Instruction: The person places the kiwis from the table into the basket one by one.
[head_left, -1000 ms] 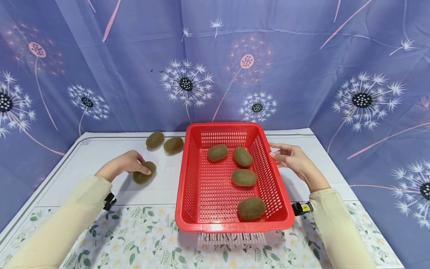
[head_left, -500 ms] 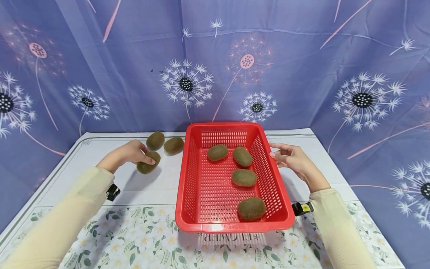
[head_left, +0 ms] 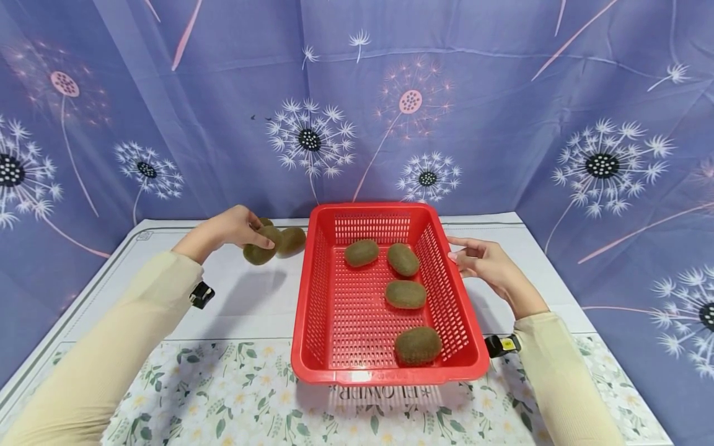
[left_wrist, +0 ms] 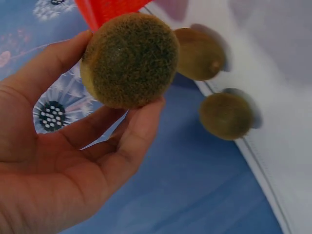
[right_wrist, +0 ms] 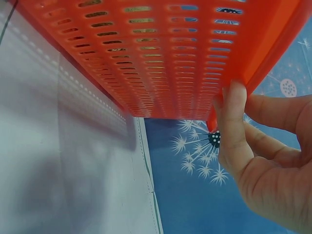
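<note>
My left hand [head_left: 237,228] grips a brown fuzzy kiwi [head_left: 262,246] between thumb and fingers, raised over the table at the left. The left wrist view shows this held kiwi [left_wrist: 130,61] close up, with the left hand [left_wrist: 73,170] under and beside it. Behind it lie two more kiwis, one [head_left: 292,241] near the basket and another [head_left: 266,222] mostly hidden. At the outer right rim of a red plastic basket [head_left: 301,310], my right hand [head_left: 485,263] holds the edge. Up close, the right hand [right_wrist: 273,161] has its thumb against the wall beneath the rim.
Inside the basket sit several kiwis, among them one [head_left: 418,345] at the near right corner and one [head_left: 361,253] toward the back. A white and floral cloth [head_left: 223,384] covers the table. A blue dandelion curtain [head_left: 357,124] hangs behind and at both sides.
My left hand has lifted the kiwi off the table and carried it away from me and rightward, now overlapping the two kiwis behind. The right hand and basket have stayed put.
</note>
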Tool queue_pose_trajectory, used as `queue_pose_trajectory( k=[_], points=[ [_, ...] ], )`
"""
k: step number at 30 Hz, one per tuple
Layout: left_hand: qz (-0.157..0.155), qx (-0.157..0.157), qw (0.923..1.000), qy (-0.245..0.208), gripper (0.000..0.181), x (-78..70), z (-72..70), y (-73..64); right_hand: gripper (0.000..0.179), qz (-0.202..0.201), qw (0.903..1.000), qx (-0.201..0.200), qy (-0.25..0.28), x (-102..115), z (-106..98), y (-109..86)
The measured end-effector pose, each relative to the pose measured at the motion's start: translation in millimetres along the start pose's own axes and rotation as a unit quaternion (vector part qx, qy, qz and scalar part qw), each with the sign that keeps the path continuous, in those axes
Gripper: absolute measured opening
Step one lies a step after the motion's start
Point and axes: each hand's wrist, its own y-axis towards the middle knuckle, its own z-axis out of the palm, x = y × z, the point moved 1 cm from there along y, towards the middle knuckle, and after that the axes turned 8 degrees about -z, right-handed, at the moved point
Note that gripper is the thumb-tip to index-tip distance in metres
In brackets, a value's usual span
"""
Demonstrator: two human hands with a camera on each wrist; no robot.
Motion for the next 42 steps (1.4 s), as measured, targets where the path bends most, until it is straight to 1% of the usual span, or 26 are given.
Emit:
queue_pose_trajectory(
  k=[4,9,13,16,19,21,26,31,34,39,42],
  points=[
    [0.014,-0.002,0.9998,0.016,0.047,-19.2,-4.9,0.0,0.053,0.001,1.0,0.001,-0.001,0.9,0.2,0.4],
    [0.034,-0.016,0.9987,0.034,0.042,-42.0,-8.6,1.5,0.053,0.004,1.0,0.0,-0.006,2.0,0.3,1.0],
    [0.048,-0.03,0.9973,0.047,0.04,-61.5,-7.4,3.7,0.053,0.004,1.0,0.0,-0.008,2.4,0.5,1.0],
    [0.064,-0.028,0.996,0.057,0.038,-76.8,-4.1,5.3,0.053,0.005,1.0,-0.001,-0.006,2.5,0.4,0.7],
    [0.077,-0.022,0.9949,0.062,0.035,-91.2,0.9,8.0,0.053,0.005,1.0,-0.002,-0.003,2.4,0.0,0.5],
    [0.08,-0.019,0.9945,0.065,0.034,-99.8,4.9,10.2,0.054,0.005,1.0,-0.002,-0.002,2.2,-0.1,0.5],
    [0.09,-0.015,0.9928,0.079,0.038,-119.9,14.7,14.0,0.054,0.004,1.0,-0.001,-0.003,1.4,-0.3,0.0],
    [0.094,-0.008,0.9929,0.073,0.038,-137.9,25.6,18.5,0.054,0.003,1.0,-0.001,-0.003,0.6,-0.6,-0.5],
    [0.088,-0.007,0.9932,0.076,0.04,-147.3,33.5,22.9,0.054,0.003,1.0,-0.002,0.0,0.5,-0.6,-0.5],
    [0.08,0.0,0.9903,0.114,0.045,-158.3,47.8,32.1,0.054,0.005,1.0,-0.003,-0.001,0.5,-0.2,-0.6],
    [0.08,0.005,0.9884,0.129,0.042,-162.8,56.4,36.5,0.054,0.005,1.0,-0.003,-0.002,0.6,0.0,-0.5]
  ],
)
